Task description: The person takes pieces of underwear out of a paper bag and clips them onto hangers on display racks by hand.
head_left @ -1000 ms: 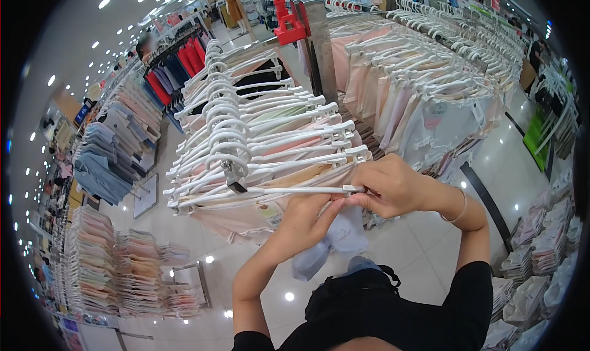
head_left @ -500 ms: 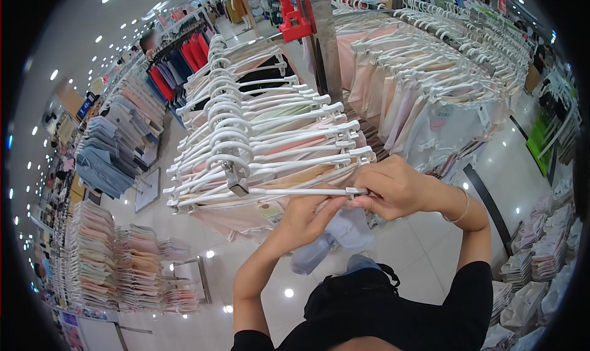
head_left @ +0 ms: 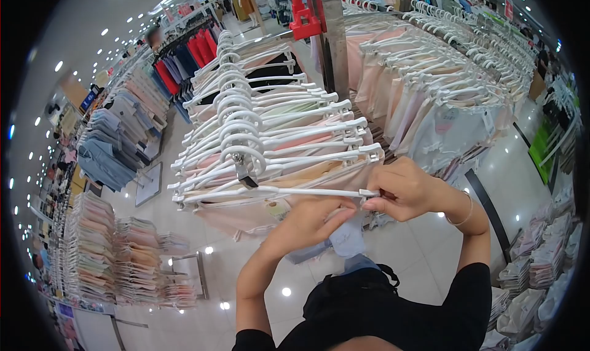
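My right hand (head_left: 401, 190) is closed at the right end of the front white clip hanger (head_left: 310, 192), thumb and fingers pinching around its clip. My left hand (head_left: 314, 223) is just below the same hanger's bar, thumb and forefinger drawn together in a pinch. What lies between those fingers is hidden. A pale pink garment (head_left: 226, 220), which looks like underpants, hangs beneath the front hanger, partly covered by my left hand. Behind it, several more white hangers with light-coloured garments crowd one rail, their hooks lined up above a metal rail end (head_left: 248, 182).
A red clamp-like fitting (head_left: 304, 24) tops a metal post (head_left: 335, 50) behind the rail. To the right hangs another packed row of pale garments (head_left: 424, 105). Folded stacks (head_left: 538, 262) lie at lower right. More racks of clothes (head_left: 95, 246) stand at left on the tiled floor (head_left: 246, 289).
The view has shifted slightly, so the rack appears a little further right. My left thumb and fingers have drawn away from the clip, leaving a small gap between my hands.
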A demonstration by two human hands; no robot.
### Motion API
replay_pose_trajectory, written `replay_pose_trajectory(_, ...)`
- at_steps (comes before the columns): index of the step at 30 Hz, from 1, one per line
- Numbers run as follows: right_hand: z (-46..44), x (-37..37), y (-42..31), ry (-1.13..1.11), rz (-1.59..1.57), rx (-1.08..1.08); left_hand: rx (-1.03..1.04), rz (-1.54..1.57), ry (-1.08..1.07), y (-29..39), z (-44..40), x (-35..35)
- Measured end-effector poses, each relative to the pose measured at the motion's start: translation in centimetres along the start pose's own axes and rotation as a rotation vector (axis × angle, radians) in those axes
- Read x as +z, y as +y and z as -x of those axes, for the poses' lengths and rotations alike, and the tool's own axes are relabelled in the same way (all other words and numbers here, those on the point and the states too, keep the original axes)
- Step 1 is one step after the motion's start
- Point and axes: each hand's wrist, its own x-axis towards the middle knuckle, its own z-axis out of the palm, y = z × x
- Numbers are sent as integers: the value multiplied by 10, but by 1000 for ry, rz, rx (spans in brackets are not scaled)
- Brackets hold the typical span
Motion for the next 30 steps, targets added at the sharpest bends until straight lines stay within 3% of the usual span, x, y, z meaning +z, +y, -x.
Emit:
replay_pose_trajectory(6, -2, 3, -2, -3, -55, 5, 2, -70, -54, 5, 1, -2)
replay_pose_trajectory(9, 0, 5, -5, -4, -68, 12, 172, -92, 80, 4, 0, 1)
replay_pose_trajectory(12, 1, 6, -7, 3, -63, 10, 177, -90, 83, 8, 0, 0)
replay_pose_trajectory(21, 1, 4, -9, -25, -36, 1, 157, -42, 145, 7, 0, 2)
replay_pose_trajectory(30, 2, 3, -7, -80, -74, 78, 16, 16, 74, 4, 2, 1)
